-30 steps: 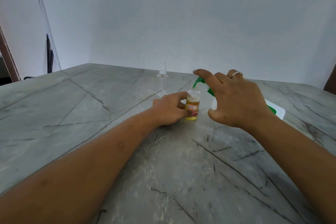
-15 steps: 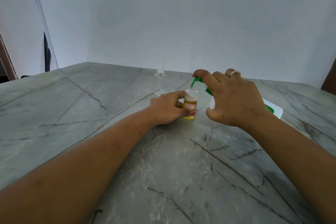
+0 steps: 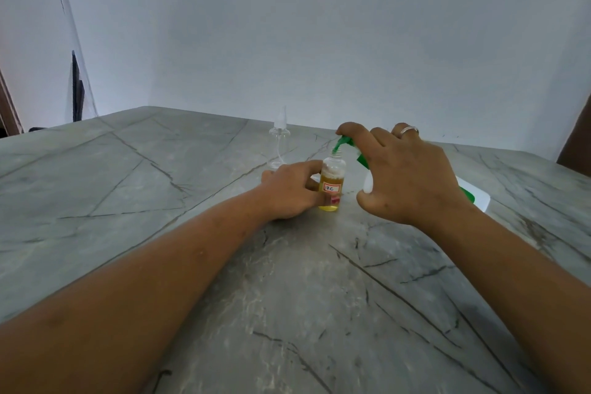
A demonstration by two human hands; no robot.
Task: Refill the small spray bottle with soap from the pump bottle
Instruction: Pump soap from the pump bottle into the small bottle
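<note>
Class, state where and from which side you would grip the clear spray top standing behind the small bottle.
Pinch its wider collar from above: the clear spray top stands upright, and the thin tube beneath looks too flimsy to hold.

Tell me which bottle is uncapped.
The small bottle of yellow liquid in the left hand: open neck. The pump bottle under the right hand has its green pump.

The single wide-angle view is taken from the person's head and faces forward and down across the table (image 3: 160, 201) toward the wall (image 3: 319, 41). Both forearms enter from the lower corners. The left hand (image 3: 287, 192) and right hand (image 3: 412, 176) meet near frame centre, close to the camera, at the bottle (image 3: 332, 184) and pump bottle (image 3: 363, 159).
</note>
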